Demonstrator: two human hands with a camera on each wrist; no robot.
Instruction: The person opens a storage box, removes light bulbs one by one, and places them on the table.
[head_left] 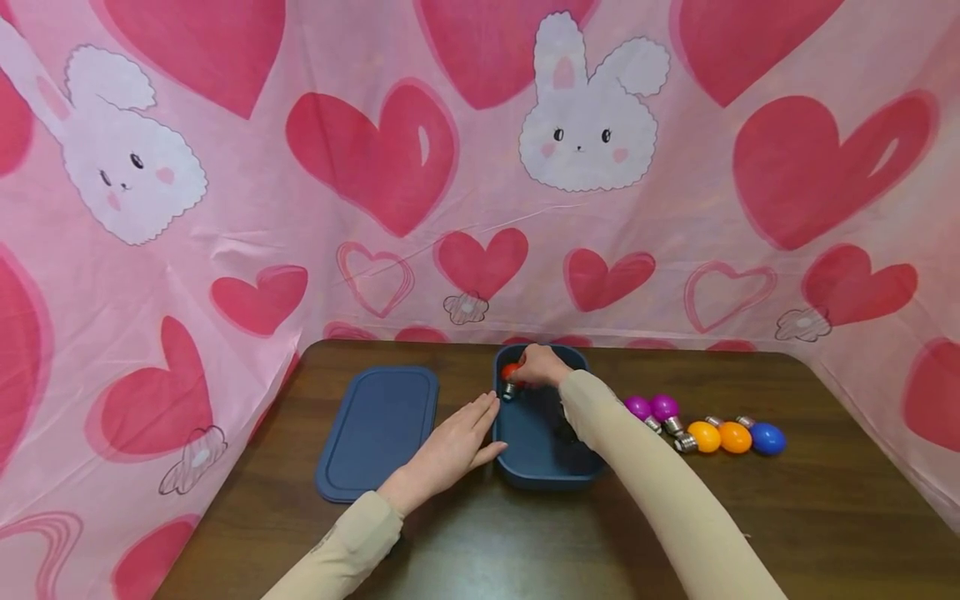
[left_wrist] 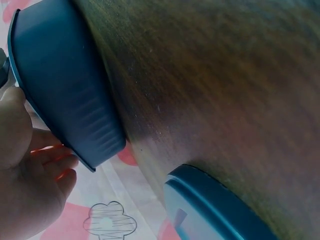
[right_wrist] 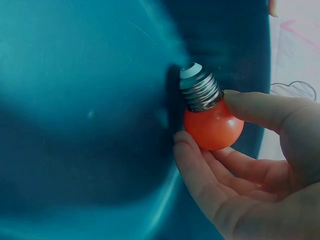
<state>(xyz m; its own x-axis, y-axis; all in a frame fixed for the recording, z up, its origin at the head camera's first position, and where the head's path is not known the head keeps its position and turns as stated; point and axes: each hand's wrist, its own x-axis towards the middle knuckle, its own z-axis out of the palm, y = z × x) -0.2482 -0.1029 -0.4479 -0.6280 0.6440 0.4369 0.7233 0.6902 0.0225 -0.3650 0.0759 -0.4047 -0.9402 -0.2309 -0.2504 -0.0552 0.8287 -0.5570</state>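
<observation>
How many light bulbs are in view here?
6: a red bulb pinched by the right hand inside the box; two purple, two orange, one blue on the table right of it.

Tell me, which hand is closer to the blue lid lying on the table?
Left. The left hand rests against the blue box, right beside the lid. The right hand is farther off, inside the box, holding a red bulb.

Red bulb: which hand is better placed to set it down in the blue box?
Right hand: it already pinches the red bulb inside the blue box. The left hand only rests against the box's outer wall.
</observation>
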